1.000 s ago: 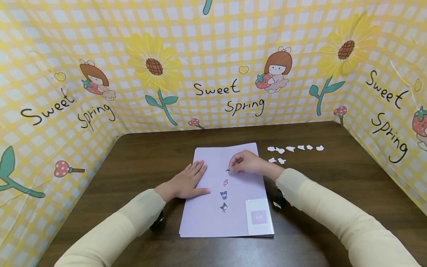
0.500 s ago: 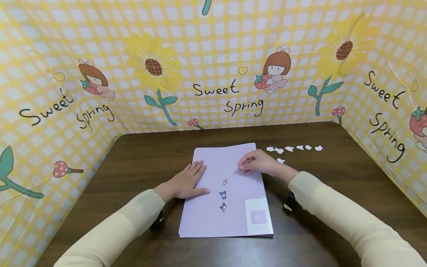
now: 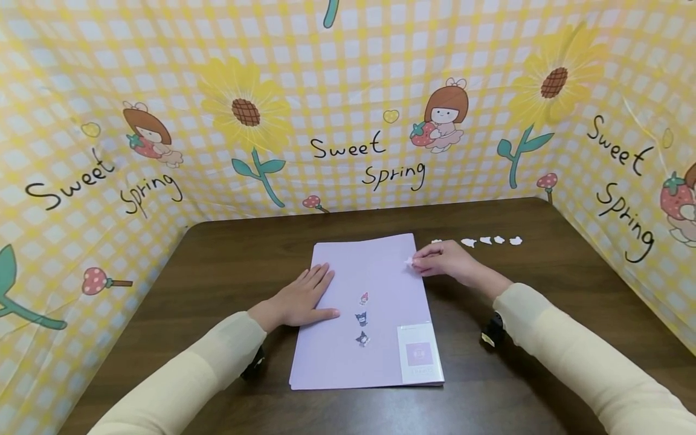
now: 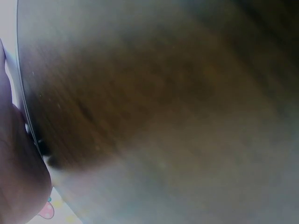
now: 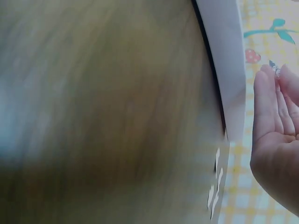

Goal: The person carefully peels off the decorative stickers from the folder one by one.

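Note:
A lilac paper pad or folder (image 3: pixel 380 266) lies on the dark wooden table (image 3: pixel 244 251). My left hand (image 3: pixel 301 297) rests flat on its left edge, fingers straight and thumb spread. Three small character stickers run down the page's middle: a pink-hooded sticker (image 3: pixel 364 299), a dark sticker (image 3: pixel 361 319) and a lower dark sticker (image 3: pixel 362 339). Near the page's upper right edge, my right hand (image 3: pixel 454 263) pinches another small sticker (image 3: pixel 409 261) between thumb and fingertips. In the right wrist view this held sticker (image 5: pixel 274 68) shows a dark tip and a patterned face.
Several white cut-out pieces (image 3: pixel 486 240) lie in a row beyond the right hand, which partly hides them. A white label with a lilac square (image 3: pixel 418 354) sits at the page's lower right corner. A yellow checked cloth (image 3: pixel 337 90) surrounds the table.
My right hand has moved right, from the page's middle to its right edge, with the pinched sticker. The left hand and the three stickers on the page stay in place.

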`<control>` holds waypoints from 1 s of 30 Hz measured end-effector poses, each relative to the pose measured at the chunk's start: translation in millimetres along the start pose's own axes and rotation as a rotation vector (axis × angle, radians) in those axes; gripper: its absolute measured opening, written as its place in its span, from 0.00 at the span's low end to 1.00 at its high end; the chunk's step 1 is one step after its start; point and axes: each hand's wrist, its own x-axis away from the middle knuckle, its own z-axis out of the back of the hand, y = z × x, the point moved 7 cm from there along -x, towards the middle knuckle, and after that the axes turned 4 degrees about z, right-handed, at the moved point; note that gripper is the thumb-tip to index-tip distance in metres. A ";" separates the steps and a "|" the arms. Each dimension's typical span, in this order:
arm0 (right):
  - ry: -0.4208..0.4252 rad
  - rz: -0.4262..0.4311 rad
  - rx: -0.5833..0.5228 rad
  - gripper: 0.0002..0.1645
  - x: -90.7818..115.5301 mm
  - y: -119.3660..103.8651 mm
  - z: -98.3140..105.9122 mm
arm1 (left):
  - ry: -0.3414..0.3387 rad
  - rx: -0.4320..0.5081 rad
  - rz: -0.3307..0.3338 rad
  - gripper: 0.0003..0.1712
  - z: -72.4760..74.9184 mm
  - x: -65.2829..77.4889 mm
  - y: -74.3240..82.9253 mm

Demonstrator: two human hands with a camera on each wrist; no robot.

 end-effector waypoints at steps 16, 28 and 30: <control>0.143 -0.018 0.106 0.19 29.3 4.7 68.9 | 0.005 0.006 0.006 0.58 -0.7 0.2 -0.7; 0.171 -0.085 0.248 0.21 42.4 19.0 101.4 | 0.011 0.005 0.001 0.58 -2.2 0.1 -1.3; 0.174 -0.102 0.266 0.22 44.5 20.5 103.8 | 0.011 0.004 0.001 0.58 -2.8 -0.1 -1.6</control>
